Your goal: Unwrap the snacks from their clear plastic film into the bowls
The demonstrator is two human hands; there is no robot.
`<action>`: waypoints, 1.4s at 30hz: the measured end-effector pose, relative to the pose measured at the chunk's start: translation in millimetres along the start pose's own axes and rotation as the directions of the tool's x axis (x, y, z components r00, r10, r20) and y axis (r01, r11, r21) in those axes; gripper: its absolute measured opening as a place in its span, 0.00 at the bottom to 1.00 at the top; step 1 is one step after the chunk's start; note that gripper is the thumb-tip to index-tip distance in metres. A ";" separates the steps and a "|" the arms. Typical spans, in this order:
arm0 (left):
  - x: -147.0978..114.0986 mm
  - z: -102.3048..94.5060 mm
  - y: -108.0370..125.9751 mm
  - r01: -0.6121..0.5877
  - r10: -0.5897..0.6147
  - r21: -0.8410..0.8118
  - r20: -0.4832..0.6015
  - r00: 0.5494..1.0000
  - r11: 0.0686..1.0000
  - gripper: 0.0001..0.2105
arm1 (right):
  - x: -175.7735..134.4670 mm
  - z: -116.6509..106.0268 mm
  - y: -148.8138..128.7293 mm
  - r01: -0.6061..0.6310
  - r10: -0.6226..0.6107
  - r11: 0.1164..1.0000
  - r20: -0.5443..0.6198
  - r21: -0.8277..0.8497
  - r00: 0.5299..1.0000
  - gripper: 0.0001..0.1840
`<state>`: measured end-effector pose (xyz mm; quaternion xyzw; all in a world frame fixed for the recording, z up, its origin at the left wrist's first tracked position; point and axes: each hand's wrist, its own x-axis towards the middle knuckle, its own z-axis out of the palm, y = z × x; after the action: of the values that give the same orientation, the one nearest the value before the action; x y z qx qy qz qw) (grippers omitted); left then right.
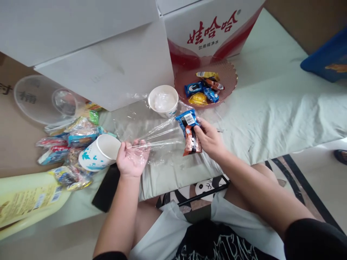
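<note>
My left hand point(134, 157) is closed on one side of a clear plastic bag point(159, 139), which is stretched across toward the right. In my right hand point(208, 139) are a blue snack packet point(186, 120) with a barcode and a brown snack packet point(192, 141), pinched by the thumb. The bag's far side reaches up to these packets; whether the right hand also grips it I cannot tell. Just behind the bag stands a white paper cup point(163, 101) with clear plastic inside. Beside my left hand a second paper cup point(97, 153) lies tilted.
A pinkish ribbed bowl point(230, 77) holds several wrapped snacks. White cartons point(108, 65) stand behind. At left are piled snack packets point(81, 135), a clear plastic tub point(35, 101), a yellow package point(29, 202) and a black flat object point(107, 189). A blue object point(325, 57) is at far right.
</note>
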<state>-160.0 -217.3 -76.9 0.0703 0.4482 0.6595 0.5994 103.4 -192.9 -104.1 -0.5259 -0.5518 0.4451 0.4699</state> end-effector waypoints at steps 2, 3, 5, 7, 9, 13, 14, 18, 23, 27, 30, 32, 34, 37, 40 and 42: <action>1.4 0.6 2.3 -0.020 0.020 0.009 -0.020 1.000 1.000 0.19 | 0.8 -0.9 -2.3 -0.114 0.109 0.992 0.094 0.049 0.990 0.21; 1.7 1.1 3.1 -0.029 0.029 0.013 -0.025 0.999 1.000 0.19 | 0.7 -1.8 -3.8 -0.160 0.151 0.986 0.131 0.055 0.980 0.21; 2.5 2.0 3.1 -0.043 0.044 0.023 -0.033 0.998 0.999 0.19 | 0.4 -4.8 -7.2 -0.214 0.210 0.977 0.157 0.008 0.965 0.20; 3.9 3.0 1.0 -0.052 0.053 0.039 -0.038 0.998 0.998 0.20 | 0.3 -8.8 -10.6 -0.216 0.228 0.971 0.122 -0.104 0.966 0.18; 6.5 4.1 -3.1 -0.039 0.041 0.062 -0.032 0.999 0.997 0.19 | 0.2 -12.8 -12.7 -0.182 0.210 0.955 0.096 -0.236 0.973 0.16; 12.2 6.1 -11.4 0.026 -0.027 0.094 0.018 0.999 0.995 0.18 | -1.4 -16.6 -12.4 -0.127 0.185 0.880 0.084 -0.457 0.979 0.17; 13.1 6.2 -12.6 0.038 -0.042 0.101 0.035 0.999 0.994 0.18 | -2.1 -16.5 -12.1 -0.124 0.189 0.853 0.078 -0.507 0.979 0.17; 13.1 3.2 -12.9 0.056 -0.068 0.128 0.096 0.993 0.990 0.17 | -5.5 -15.5 -12.5 -0.096 0.182 0.753 0.065 -0.650 0.981 0.18; 12.3 -2.4 -10.3 0.065 -0.077 0.139 0.082 0.994 0.988 0.18 | -13.0 -22.9 -10.9 -0.097 0.137 0.640 -0.011 -0.762 0.991 0.19; 12.4 -1.8 -10.7 0.077 -0.091 0.140 0.095 0.991 0.987 0.19 | -15.8 -28.7 -4.3 -0.062 0.005 0.793 -0.095 -0.607 0.995 0.18; 12.1 1.3 -11.8 0.083 -0.102 0.144 0.134 0.986 0.986 0.18 | -10.8 -19.4 -1.1 -0.018 -0.005 0.915 -0.056 -0.403 0.998 0.18; 11.9 3.1 -12.5 0.089 -0.115 0.159 0.157 0.981 0.983 0.18 | -6.2 -6.5 -0.6 0.080 -0.066 0.918 0.049 -0.388 0.997 0.17; 11.8 3.7 -13.1 0.092 -0.122 0.175 0.170 0.978 0.980 0.18 | -3.8 7.6 -0.8 0.231 -0.174 0.852 0.164 -0.469 0.971 0.16; 11.6 2.6 -14.0 0.081 -0.116 0.186 0.187 0.976 0.979 0.18 | -7.9 23.2 -2.0 0.360 -0.250 0.672 0.259 -0.647 0.933 0.17; 11.7 1.0 -15.0 0.073 -0.117 0.209 0.204 0.972 0.975 0.18 | -16.8 27.5 -5.3 0.375 -0.217 0.535 0.306 -0.757 0.927 0.15; 11.8 0.2 -15.7 0.073 -0.120 0.216 0.213 0.970 0.974 0.18 | -21.3 26.0 -8.8 0.390 -0.178 0.488 0.348 -0.781 0.920 0.14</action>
<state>-151.7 -209.0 -92.6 0.1842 0.4468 0.5669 0.6672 76.4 -214.5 -100.7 -0.5335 -0.8242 0.0973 0.1634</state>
